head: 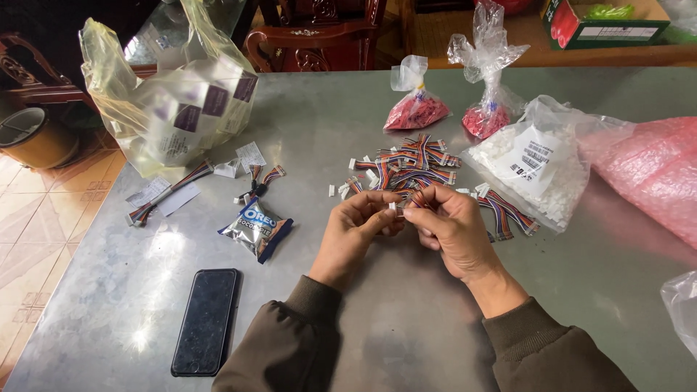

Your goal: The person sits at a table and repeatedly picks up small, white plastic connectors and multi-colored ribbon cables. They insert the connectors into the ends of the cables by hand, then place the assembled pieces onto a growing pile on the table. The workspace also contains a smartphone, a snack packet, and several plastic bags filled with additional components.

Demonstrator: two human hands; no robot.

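My left hand (359, 225) and my right hand (446, 221) meet over the grey metal table (406, 312). Their fingertips pinch a small white plastic connector (393, 207) between them. My right hand also grips a short multicoloured ribbon cable (420, 194) that runs to the connector. Just beyond my hands lies a pile of similar coloured cables (414, 163) with loose white connectors scattered around it. Another cable bundle (508, 212) rests right of my right hand.
A clear bag of white connectors (541, 170), a pink bag (653, 174) and two small bags of red parts (415, 110) stand at the right and back. A large plastic bag (178, 109), a snack packet (255, 229), a black phone (207, 319) and loose cables (170, 190) lie left.
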